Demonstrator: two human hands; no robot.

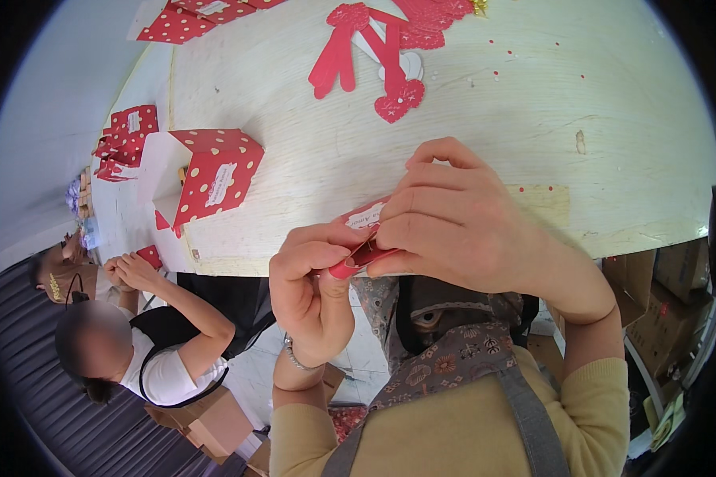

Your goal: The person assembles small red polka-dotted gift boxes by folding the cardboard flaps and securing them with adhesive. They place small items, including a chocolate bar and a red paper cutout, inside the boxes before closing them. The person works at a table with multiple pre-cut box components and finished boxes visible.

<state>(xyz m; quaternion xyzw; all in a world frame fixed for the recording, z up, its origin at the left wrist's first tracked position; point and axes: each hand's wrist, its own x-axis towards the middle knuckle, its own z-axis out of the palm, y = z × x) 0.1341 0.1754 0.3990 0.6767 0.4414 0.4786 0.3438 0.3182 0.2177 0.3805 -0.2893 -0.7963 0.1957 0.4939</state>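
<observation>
Both of my hands hold a small red paper box point(359, 258) with a white label on its side, above the table's near edge. My left hand point(314, 274) grips its left end, thumb and fingers closed on the rim. My right hand point(453, 215) closes on the box from the right, its fingertips at the opening. That opening faces me and looks hollow, but the inside is mostly hidden by my fingers. Left of my hands stands a larger red box with cream dots point(219, 179), its white flap open.
Red heart-ended paper strips point(374, 52) lie at the far middle of the pale table point(628, 119). More dotted boxes point(127, 135) stand at the left edge. A co-worker point(163, 342) sits at the left, hands on a small red piece. Cardboard boxes point(676, 318) are stacked at right.
</observation>
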